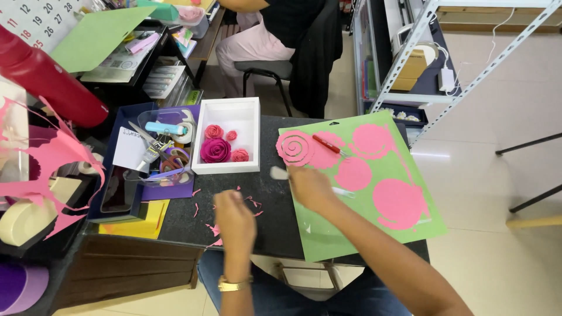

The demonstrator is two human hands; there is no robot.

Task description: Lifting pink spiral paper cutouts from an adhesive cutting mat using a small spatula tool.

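Head view looks down on a dark worktop (266, 193). A green cutting mat (328, 234) lies over the right edge of the worktop, with pink paper circles (398, 202) stuck flat on it so they stay put. One pink spiral (294, 147) sits at the mat's far left corner, and a thin red tool (325, 144) lies just beside it.

The right hand (310, 187) rests on the mat's left edge. Its grip is closed on a small pale tool (279, 173) that pokes out to the left, held low, maybe to slide under the paper. The left hand (234, 219) hovers near the front edge, over little pink scraps (213, 229). It is blurred, so I cannot tell if it holds anything.

At the back edge stands a white box (227, 111) with rolled paper roses (215, 150) kept safe inside. Left of it, a clear tray (167, 143) holds scissors and tape close by.
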